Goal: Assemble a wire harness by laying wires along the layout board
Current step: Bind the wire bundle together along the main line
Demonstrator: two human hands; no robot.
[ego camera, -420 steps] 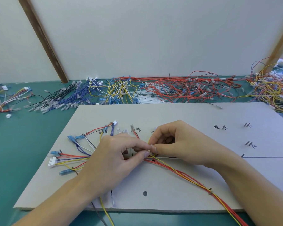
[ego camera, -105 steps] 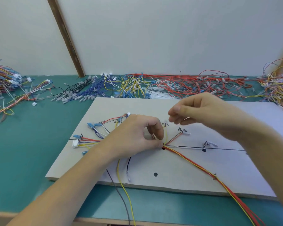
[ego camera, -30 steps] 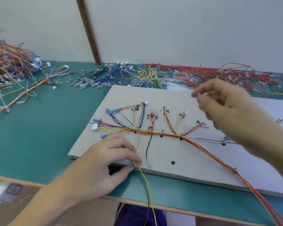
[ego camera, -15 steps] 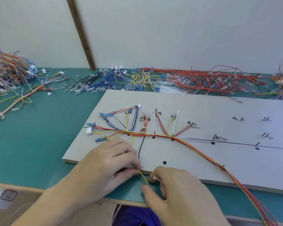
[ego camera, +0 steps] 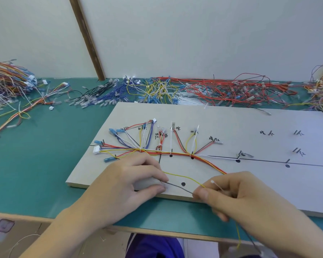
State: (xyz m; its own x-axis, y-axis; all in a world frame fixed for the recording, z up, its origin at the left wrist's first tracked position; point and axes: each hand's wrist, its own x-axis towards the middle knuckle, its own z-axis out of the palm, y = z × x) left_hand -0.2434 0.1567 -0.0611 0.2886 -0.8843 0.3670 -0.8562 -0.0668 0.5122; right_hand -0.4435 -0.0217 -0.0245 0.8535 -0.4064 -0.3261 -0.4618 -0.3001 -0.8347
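Stretching grey wire (ego camera: 177, 187) between left hand (ego camera: 131, 183), right hand (ego camera: 229, 194)

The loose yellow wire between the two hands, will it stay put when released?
Probably not: the yellow wire arcs and droops between the left hand and right hand, so it looks floppy and light. Its tail hangs off the layout board, likely dragging it.

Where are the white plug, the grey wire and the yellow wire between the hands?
white plug (ego camera: 97, 150): head view, middle of its body, at the board's left end.
grey wire (ego camera: 178, 187): head view, midway between the hands.
yellow wire (ego camera: 183, 177): head view, top of its arc.
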